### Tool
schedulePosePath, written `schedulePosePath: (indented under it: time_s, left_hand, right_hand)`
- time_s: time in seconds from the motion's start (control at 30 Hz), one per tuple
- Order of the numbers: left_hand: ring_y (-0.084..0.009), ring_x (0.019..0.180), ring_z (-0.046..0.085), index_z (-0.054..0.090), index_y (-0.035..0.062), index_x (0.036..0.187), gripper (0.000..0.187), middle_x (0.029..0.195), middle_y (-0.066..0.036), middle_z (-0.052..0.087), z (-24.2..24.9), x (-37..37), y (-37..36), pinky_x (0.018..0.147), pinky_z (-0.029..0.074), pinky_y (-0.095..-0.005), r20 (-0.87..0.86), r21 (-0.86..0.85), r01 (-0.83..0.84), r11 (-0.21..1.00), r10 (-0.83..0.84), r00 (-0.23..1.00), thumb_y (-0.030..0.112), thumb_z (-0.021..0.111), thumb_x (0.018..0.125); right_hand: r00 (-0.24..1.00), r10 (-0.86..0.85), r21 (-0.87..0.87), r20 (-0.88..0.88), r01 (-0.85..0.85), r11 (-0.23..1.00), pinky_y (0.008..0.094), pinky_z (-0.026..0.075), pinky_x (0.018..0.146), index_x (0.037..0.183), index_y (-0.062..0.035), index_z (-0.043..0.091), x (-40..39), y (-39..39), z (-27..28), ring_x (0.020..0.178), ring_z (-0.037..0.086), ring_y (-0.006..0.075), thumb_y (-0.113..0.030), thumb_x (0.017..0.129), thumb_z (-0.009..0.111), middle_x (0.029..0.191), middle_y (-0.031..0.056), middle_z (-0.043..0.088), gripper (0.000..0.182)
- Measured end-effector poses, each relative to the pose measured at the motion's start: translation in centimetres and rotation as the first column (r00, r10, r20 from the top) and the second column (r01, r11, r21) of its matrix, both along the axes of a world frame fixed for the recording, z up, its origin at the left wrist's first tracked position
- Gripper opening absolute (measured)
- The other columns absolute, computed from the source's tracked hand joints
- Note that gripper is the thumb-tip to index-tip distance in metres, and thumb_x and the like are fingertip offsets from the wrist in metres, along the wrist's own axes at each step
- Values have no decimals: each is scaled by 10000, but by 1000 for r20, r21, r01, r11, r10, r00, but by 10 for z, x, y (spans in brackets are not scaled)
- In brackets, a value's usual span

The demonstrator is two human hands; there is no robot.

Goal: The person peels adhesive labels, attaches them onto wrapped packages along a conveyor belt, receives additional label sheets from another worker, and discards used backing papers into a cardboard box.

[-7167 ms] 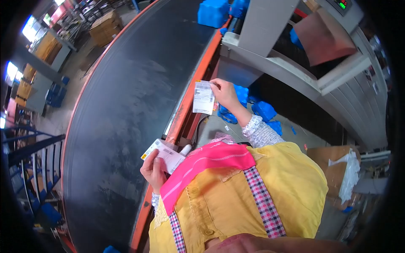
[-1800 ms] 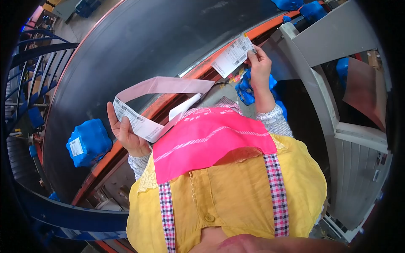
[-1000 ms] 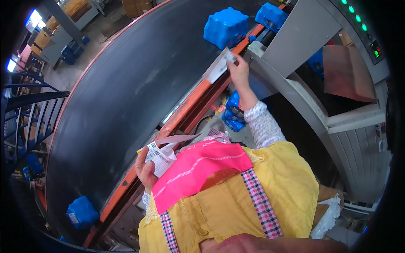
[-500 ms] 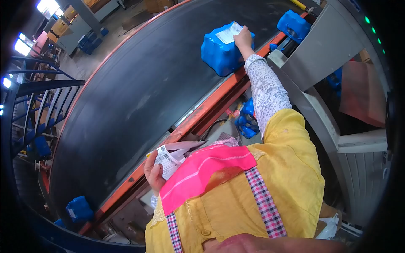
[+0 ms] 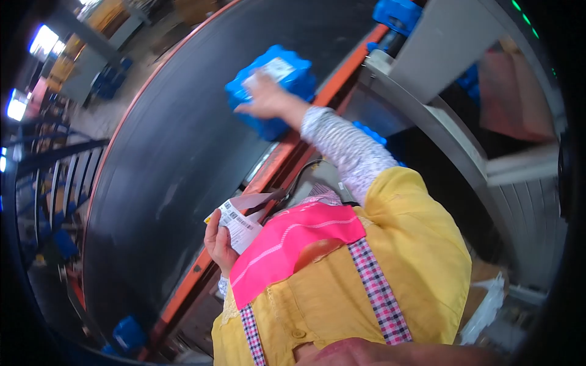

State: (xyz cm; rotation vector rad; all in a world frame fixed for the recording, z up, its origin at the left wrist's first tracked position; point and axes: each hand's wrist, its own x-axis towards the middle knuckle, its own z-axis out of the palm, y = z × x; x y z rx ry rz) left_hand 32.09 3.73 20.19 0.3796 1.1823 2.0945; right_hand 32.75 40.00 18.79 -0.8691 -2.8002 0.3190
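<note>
A blue film-wrapped pack (image 5: 299, 79) sits on the black conveyor belt, close to its orange edge. On its top lies a white printed label (image 5: 279, 69). My right hand (image 5: 267, 97) rests across the pack beside that label, its fingers spread and smeared a little by motion; part of the label may be under it. Near my chest, my left hand (image 5: 221, 243) pinches a strip of white printed labels (image 5: 240, 227) with barcodes on them. The strip's backing trails toward the pink cloth on my front.
The conveyor belt (image 5: 165, 171) curves across the view, bordered by an orange rail (image 5: 183, 293). Another blue pack (image 5: 397, 15) stands at the upper right and one more (image 5: 129, 332) at the lower left. A grey machine frame (image 5: 436, 52) rises on the right; blue railings (image 5: 61, 161) stand left.
My right hand has gone from pinching the label's edge to lying spread on the pack. The pack has shifted left and slightly down in view. My left hand still holds the label strip.
</note>
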Motion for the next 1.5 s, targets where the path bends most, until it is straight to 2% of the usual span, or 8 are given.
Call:
schedulePosePath:
  time_s: [0.13, 0.27, 0.37, 0.6, 1.0, 1.2, 1.43, 1.5]
  left_hand:
    - [-195, 1007, 598, 462, -50, 1282, 466, 1175, -173, 568, -6, -2, 3, 893, 468, -304, -180, -155, 17, 988, -45, 983, -73, 530, 822]
    - [-174, 1014, 549, 323, 30, 1408, 689, 1212, -119, 532, 16, 1, -5, 900, 426, -289, -408, -104, 56, 993, -94, 908, -76, 593, 783]
    - [-163, 958, 536, 228, 122, 1461, 782, 1156, -96, 521, 15, -5, 8, 827, 446, -275, -644, -235, 147, 961, -267, 717, -18, 636, 809]
    - [-156, 860, 617, 503, -52, 1205, 354, 1020, -118, 629, -15, 4, 78, 752, 484, -262, -111, -242, 787, 567, -822, 558, 166, 522, 926]
    - [-213, 905, 611, 555, 4, 1134, 489, 967, -130, 628, -4, 40, 116, 768, 481, -292, -228, -233, 543, 807, -588, 776, 415, 335, 985]
    - [-239, 1078, 549, 462, 38, 1292, 423, 1174, -155, 560, -23, -44, 131, 877, 444, -311, -295, -216, 364, 906, -416, 860, 178, 549, 903]
    - [-288, 1217, 426, 342, 33, 1399, 650, 1367, -147, 395, 23, -2, 93, 982, 381, -390, -372, -99, 435, 895, -439, 818, 71, 531, 778]
    - [-91, 766, 536, 415, -24, 1344, 483, 966, -41, 569, 43, 25, 96, 698, 440, -198, -123, -34, 272, 962, -274, 954, 94, 483, 880]
  right_hand:
    - [861, 481, -171, -167, -505, 846, 419, 323, 1043, 1274, -43, 509, 21, -101, 25, 1272, 389, 361, -490, 870, 509, 1303, 232, 476, 602]
    - [787, 135, -700, -602, -602, 384, 348, 446, 905, 1076, -14, 647, 80, -189, 40, 1073, 545, 296, -315, 805, 665, 1009, 154, 652, 405]
    - [726, 263, -302, -635, -547, 780, 345, 465, 797, 981, -45, 696, 123, -214, 48, 919, 561, 252, -229, 738, 717, 933, 94, 651, 306]
    - [717, -135, -328, -684, -138, 935, 358, 463, 639, 730, -31, 668, 195, -209, 40, 713, 585, 259, -169, 710, 707, 766, 89, 587, 144]
    - [283, -80, 25, -956, 347, 938, 332, 480, 798, 829, -69, 698, 270, -241, 50, 929, 586, 234, -70, 735, 708, 937, 54, 654, 95]
    - [-303, -447, -540, -842, 444, 715, 234, 486, 714, 969, 20, 630, 322, -245, 67, 805, 595, 84, -65, 884, 574, 871, 52, 649, 132]
    - [-210, -632, -658, -746, 380, 650, 224, 460, 702, 1018, 17, 593, 334, -213, 32, 797, 564, 77, -88, 889, 561, 895, 35, 619, 169]
    - [-192, -595, -618, -781, 379, 689, 221, 474, 695, 1004, 35, 597, 329, -200, 19, 796, 595, 93, -39, 867, 561, 884, 66, 634, 160]
